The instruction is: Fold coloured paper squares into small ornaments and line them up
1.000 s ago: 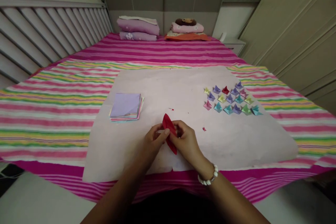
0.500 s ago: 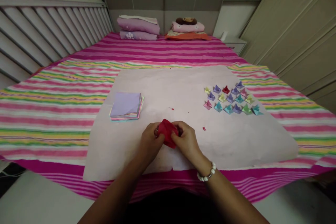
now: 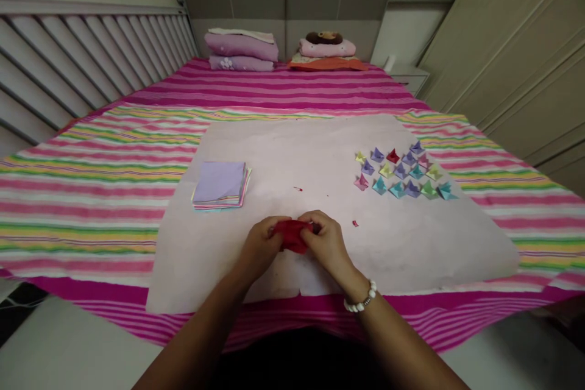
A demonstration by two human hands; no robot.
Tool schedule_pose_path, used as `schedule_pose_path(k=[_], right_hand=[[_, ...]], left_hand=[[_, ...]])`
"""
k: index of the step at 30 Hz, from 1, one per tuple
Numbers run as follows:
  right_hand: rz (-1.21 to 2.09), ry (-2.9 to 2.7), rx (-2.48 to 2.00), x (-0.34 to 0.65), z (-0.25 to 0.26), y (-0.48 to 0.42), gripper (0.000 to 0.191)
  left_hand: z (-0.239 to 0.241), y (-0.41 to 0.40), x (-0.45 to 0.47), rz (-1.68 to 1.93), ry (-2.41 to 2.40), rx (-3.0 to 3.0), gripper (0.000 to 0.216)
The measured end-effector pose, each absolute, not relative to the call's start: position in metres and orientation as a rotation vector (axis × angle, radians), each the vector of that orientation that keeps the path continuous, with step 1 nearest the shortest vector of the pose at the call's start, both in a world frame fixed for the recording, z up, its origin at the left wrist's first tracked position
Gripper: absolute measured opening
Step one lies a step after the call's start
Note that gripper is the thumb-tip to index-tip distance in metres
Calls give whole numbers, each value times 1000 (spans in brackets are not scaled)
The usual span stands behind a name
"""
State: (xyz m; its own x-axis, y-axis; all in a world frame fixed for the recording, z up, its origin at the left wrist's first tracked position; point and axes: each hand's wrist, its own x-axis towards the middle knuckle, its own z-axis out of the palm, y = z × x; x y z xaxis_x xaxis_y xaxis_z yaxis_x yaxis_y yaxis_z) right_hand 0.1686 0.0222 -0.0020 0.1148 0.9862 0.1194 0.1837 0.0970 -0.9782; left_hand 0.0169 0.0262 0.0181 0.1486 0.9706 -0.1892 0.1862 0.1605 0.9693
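Observation:
Between my two hands is a piece of red origami paper (image 3: 293, 236), folded and held above the near part of a large white sheet (image 3: 274, 152). My left hand (image 3: 262, 242) pinches its left side, and my right hand (image 3: 323, 239), with a white bead bracelet on the wrist, pinches its right side. Fingers hide the paper's edges, so its exact fold cannot be made out. A stack of square coloured paper (image 3: 220, 183), lilac on top, lies beyond my left hand. Several small folded paper pieces (image 3: 397, 190) in many colours stand in rows to the right.
Small red scraps (image 3: 355, 223) lie on the white sheet. The sheet rests on a bed with a striped cover (image 3: 100, 195). Folded bedding (image 3: 242, 52) is stacked by the headboard (image 3: 286, 12). A slatted rail (image 3: 91, 49) runs along the left, a wardrobe (image 3: 516, 55) along the right.
The red paper has gone from a taller, pointed outline to a flatter, wider one, its top edge now lower. Both hands keep hold of it in nearly the same place.

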Motion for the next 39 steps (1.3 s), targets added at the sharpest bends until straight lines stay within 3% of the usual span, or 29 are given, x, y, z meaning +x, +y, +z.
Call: schedule_pose_path(k=[4,11,19,25,29,32,39], right_hand=[[1256,-1044,-1249,169,-2,26,18],[1428,-805,-1146,171,8,26,13],[1436,-749,-1124,173,10,26,7],[1413,-850,-1099,169,9,23,8],[1315,-914,-1173,170,7,23,9],[1274,-938,-1204,171,6,24,10],[1443,-913,-1101,172,8,24,10]], left_hand=[[21,26,15,869,1181,1157,34],[23,27,12,940,1025,838,24],[17,24,10,963,1039,1057,46],[7,25,13,1025,1188,1476,33],[1,25,12,1042,1115,1332,44],[-1,24,10,1046,1090,1334,40],[9,20,7,1023,1156,1492,29]])
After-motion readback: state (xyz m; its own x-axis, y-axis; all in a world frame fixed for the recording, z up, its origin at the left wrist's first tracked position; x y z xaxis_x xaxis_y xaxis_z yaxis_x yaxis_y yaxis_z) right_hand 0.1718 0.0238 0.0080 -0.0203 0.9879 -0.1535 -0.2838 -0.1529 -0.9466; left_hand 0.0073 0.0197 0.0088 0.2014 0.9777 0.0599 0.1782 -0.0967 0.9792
